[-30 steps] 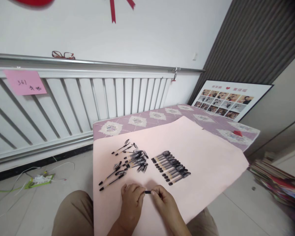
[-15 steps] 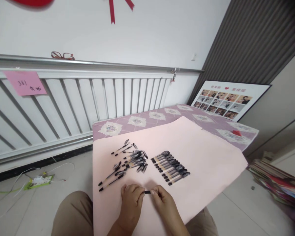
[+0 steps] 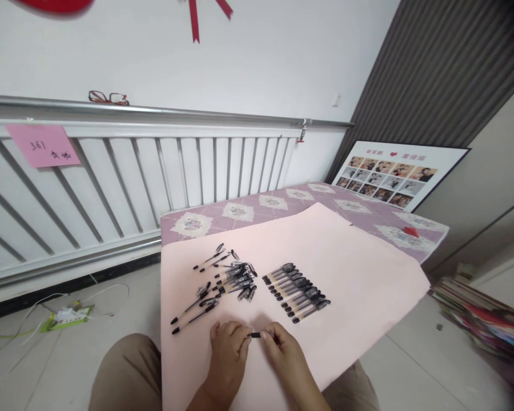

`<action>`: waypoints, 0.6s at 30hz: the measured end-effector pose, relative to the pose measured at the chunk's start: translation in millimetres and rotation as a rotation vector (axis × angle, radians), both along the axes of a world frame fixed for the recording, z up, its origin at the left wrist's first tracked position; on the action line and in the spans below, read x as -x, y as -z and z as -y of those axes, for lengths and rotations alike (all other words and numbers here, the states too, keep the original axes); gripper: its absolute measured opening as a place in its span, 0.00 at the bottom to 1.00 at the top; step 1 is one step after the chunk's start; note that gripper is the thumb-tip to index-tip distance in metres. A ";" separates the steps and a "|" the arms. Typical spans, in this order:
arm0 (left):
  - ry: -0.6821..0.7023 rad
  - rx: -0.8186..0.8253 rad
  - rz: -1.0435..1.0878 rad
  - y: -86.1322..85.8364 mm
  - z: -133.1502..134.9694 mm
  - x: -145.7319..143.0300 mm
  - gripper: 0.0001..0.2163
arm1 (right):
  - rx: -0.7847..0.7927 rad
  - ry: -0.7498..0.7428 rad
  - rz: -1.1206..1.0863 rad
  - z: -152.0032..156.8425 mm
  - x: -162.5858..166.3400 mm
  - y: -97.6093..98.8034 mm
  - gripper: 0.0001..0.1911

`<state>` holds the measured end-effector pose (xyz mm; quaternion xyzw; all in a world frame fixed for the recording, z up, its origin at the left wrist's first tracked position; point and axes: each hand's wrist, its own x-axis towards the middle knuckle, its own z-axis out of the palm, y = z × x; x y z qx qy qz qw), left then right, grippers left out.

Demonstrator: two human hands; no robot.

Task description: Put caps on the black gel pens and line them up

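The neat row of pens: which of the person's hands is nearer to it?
Right. The right hand lies this side of the neat row of pens; the left hand is farther left, by the loose pile. Both pinch one black pen.

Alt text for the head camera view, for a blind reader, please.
A person's left hand and right hand pinch a black pen between them over a pink sheet. Beyond lie a loose pile of pens and, right of it, a neat row, before a white radiator.

The pink note (image 3: 43,145) on the radiator (image 3: 154,177) reads "361".
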<state>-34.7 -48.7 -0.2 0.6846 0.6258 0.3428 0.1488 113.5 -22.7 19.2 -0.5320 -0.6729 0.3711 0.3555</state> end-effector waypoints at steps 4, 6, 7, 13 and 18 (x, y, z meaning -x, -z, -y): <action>0.012 0.002 -0.001 1.3 0.0 0.3 0.11 | -0.007 0.022 0.067 -1.1 -0.4 3.3 0.15; 0.013 0.003 -0.004 0.8 -0.1 0.5 0.11 | -0.008 0.031 0.082 -1.5 -1.2 5.9 0.16; 0.013 0.003 -0.004 0.5 -0.2 0.4 0.11 | -0.007 0.037 0.080 -1.4 -1.5 6.9 0.16; 0.002 -0.021 -0.010 1.3 0.0 -0.3 0.10 | 0.034 -0.023 -0.064 0.6 1.0 3.8 0.10; 0.008 -0.015 -0.008 2.9 0.5 0.1 0.10 | 0.080 0.021 -0.076 0.3 0.0 -1.2 0.15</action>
